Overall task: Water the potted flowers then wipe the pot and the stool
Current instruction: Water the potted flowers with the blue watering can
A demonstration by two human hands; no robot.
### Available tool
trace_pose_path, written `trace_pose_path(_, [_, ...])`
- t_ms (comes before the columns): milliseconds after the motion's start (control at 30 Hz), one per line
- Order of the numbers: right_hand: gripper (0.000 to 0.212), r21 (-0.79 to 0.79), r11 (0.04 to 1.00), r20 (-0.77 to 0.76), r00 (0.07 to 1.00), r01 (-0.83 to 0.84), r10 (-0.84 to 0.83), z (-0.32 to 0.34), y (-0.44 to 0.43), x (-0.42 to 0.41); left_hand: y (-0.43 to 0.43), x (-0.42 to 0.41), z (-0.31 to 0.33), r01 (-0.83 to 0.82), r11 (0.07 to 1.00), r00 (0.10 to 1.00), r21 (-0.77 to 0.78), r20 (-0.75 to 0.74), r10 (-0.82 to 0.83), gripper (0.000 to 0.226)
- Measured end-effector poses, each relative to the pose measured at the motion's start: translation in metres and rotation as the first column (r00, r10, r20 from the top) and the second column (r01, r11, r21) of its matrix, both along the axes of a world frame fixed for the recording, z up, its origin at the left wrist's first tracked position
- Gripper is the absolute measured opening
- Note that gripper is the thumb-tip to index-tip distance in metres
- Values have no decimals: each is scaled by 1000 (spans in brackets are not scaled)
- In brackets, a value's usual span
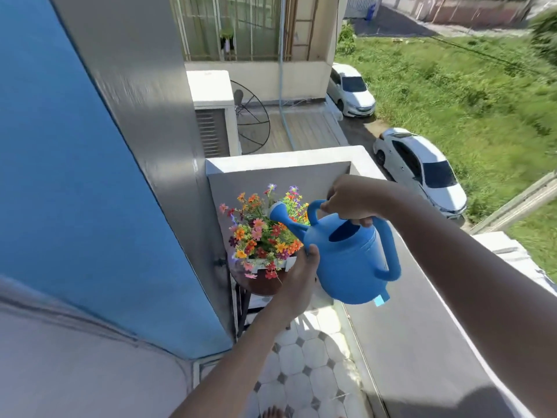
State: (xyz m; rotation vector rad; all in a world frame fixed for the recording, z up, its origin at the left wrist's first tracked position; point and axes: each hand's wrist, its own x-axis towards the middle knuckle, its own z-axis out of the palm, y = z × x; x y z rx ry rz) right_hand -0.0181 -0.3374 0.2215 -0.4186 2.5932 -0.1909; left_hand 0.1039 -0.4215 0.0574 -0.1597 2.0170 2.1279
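The right hand (351,200) was wrapped tight around the top handle of the blue watering can (349,257), and the left hand (298,276) cupped the can's front wall under the spout, fingers (313,254) spread against the plastic. Just beyond the left fingers, the spout's rose hung over the potted flowers (262,233), whose white pot (265,264) sat on the round brown stool (265,286) in the balcony corner. Below the hands lay the tiled floor (304,357).
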Motion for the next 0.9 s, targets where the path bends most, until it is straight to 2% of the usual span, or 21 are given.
trace_pose_path(100, [37,23,1000,20,1000,-16,15,1,-8,-2,-8,1,2,24,1000,999,-15,35,-24,62])
trace_pose_path(233, [41,51,999,51,999,-10,7,1,-12,-3,-11,7,12,72,997,997,-15,33,-71,48])
trace_pose_path(400, [40,65,998,72,997,-9,4,1,-13,-3,-13,8,15,98,995,995,3,5,-98,64])
trace_pose_path(500, [41,61,998,79,997,-7,2,3,-12,-1,-10,7,9,83,995,997,-54,-2,-83,79])
trace_pose_path(667, [43,32,999,111,994,-27,23,8,-10,0,-3,10,8,69,993,998,-92,12,-68,63])
trace_pose_path(833, [44,18,999,142,989,-34,31,16,-9,3,-1,13,10,70,995,997,-75,26,-68,89])
trace_pose_path(900, [42,20,999,147,989,-30,26,17,-9,5,1,15,12,80,995,997,-66,30,-78,87])
